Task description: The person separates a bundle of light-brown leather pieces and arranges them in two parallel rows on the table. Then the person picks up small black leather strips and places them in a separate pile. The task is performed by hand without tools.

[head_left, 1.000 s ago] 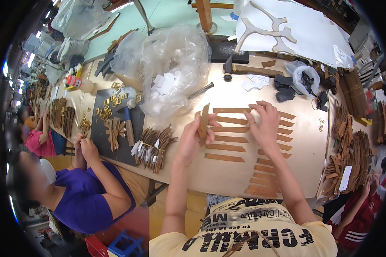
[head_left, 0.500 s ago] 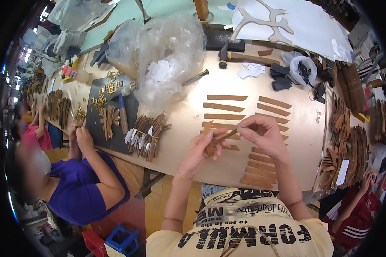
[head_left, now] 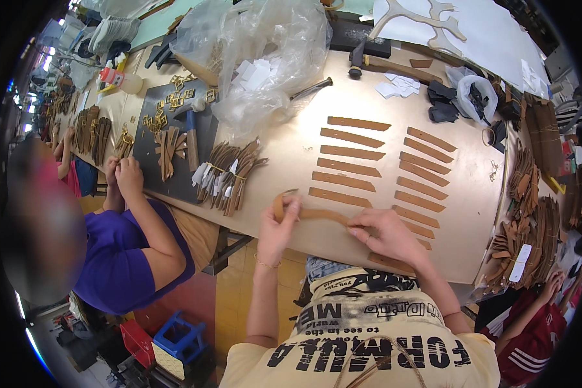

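Observation:
A long brown leather strip spans the space between my hands, low over the near part of the table. Its left end curls up around my left hand, whose fingers are closed on it. My right hand pinches the other end. Beyond my hands, several flat leather strips lie in a column, slightly spaced. A second column of leather strips runs to the right, its nearest pieces partly hidden by my right hand and forearm.
Bundled strips with white tags lie left of my hands. Beyond are a dark mat with brass buckles and a hammer, and a clear plastic bag. Another hammer lies at the back. A person in purple works at left.
My hands have moved nearer to me and farther apart, so the leather strip now stretches between them. The whole view has shifted slightly.

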The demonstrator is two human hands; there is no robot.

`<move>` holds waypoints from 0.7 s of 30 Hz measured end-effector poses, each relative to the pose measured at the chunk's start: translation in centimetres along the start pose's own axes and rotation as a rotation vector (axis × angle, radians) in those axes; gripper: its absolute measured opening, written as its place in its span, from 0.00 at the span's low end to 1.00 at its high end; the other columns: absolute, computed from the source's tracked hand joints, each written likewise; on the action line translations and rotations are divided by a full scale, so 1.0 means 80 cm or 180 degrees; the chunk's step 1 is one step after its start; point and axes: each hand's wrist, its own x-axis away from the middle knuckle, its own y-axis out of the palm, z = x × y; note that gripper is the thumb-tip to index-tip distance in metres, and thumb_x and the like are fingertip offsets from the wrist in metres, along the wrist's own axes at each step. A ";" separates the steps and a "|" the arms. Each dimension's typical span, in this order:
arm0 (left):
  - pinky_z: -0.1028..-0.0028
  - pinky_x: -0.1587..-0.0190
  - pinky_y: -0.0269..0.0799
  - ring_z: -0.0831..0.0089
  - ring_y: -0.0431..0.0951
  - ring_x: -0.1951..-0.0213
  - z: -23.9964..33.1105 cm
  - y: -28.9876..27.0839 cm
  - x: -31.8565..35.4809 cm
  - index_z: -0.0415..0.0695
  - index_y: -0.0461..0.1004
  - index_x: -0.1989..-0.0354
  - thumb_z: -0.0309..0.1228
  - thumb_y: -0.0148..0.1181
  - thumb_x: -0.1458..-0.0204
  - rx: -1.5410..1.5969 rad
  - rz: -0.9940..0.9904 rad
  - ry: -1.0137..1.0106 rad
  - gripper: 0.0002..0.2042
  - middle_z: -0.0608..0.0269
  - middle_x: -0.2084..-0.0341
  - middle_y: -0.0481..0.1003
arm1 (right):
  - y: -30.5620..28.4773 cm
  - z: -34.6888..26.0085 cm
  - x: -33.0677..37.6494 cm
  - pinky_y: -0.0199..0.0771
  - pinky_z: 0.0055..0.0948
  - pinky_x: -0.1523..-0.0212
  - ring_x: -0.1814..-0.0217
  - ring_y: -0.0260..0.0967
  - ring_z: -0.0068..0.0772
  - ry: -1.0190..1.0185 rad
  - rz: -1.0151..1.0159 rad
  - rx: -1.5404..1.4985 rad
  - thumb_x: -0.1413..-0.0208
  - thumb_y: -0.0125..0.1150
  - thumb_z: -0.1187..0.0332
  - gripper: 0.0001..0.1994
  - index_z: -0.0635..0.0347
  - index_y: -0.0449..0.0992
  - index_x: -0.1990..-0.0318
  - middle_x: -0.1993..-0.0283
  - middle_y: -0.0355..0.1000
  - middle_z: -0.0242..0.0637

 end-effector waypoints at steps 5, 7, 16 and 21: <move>0.82 0.72 0.62 0.84 0.67 0.73 0.007 -0.009 -0.003 0.35 0.76 0.54 0.38 0.52 0.34 0.0372 0.0620 0.0675 0.16 0.65 0.66 0.76 | 0.015 -0.003 0.003 0.76 0.38 0.58 0.61 0.75 0.48 -0.0017 0.0329 0.0467 0.42 0.60 0.69 0.09 0.65 0.80 0.59 0.63 0.77 0.45; 0.81 0.71 0.62 0.84 0.67 0.73 0.013 -0.010 -0.003 0.35 0.76 0.54 0.38 0.52 0.34 0.0343 0.0558 0.0890 0.16 0.64 0.66 0.76 | 0.014 -0.005 0.003 0.76 0.39 0.59 0.63 0.75 0.50 0.0077 0.0378 0.0279 0.41 0.59 0.69 0.09 0.65 0.80 0.59 0.64 0.77 0.46; 0.81 0.70 0.63 0.83 0.68 0.72 0.018 0.012 0.002 0.35 0.76 0.54 0.38 0.50 0.33 0.0445 0.0322 0.0754 0.17 0.63 0.65 0.76 | -0.004 -0.007 0.003 0.76 0.33 0.58 0.63 0.78 0.38 0.0926 0.0478 -0.0461 0.37 0.50 0.71 0.18 0.65 0.67 0.40 0.66 0.78 0.48; 0.82 0.69 0.63 0.84 0.67 0.71 0.018 0.011 0.003 0.35 0.77 0.54 0.36 0.50 0.33 0.0573 0.0239 0.0761 0.16 0.65 0.66 0.77 | -0.005 0.000 0.004 0.75 0.36 0.55 0.61 0.78 0.42 0.0882 0.0584 -0.0814 0.36 0.44 0.72 0.19 0.63 0.63 0.38 0.64 0.78 0.50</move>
